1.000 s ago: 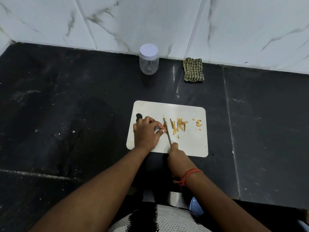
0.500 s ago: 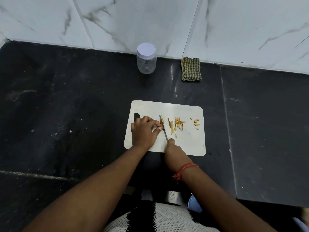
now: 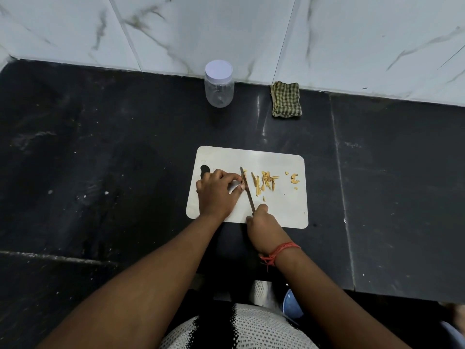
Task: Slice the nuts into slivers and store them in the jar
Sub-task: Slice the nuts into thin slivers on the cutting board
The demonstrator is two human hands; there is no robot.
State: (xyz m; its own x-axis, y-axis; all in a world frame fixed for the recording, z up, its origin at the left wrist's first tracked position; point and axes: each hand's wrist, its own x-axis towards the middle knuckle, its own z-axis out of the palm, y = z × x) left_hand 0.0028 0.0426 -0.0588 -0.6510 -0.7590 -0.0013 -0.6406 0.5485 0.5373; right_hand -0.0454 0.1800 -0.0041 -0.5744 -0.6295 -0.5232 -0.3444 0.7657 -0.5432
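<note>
A white cutting board [image 3: 284, 212] lies on the black counter. My left hand [image 3: 217, 195] pinches a nut [image 3: 243, 182] at its fingertips on the board's left part. My right hand [image 3: 263, 226] grips a knife [image 3: 247, 191] whose blade stands against that nut. A heap of pale slivers [image 3: 265, 183] lies to the right of the blade. A whole curved nut [image 3: 294, 178] with a few crumbs sits near the board's right edge. The clear jar [image 3: 218, 90] with a white lid stands shut by the wall.
A folded green checked cloth [image 3: 286, 100] lies against the marble wall [image 3: 251, 34], right of the jar. The black counter [image 3: 100, 159] stretches to both sides of the board. A blue object [image 3: 292, 304] shows below the counter's front edge.
The knife blade and my left hand's fingertips have stayed at the same nut; the blade has shifted only slightly. The slivers and whole nut lie as before.
</note>
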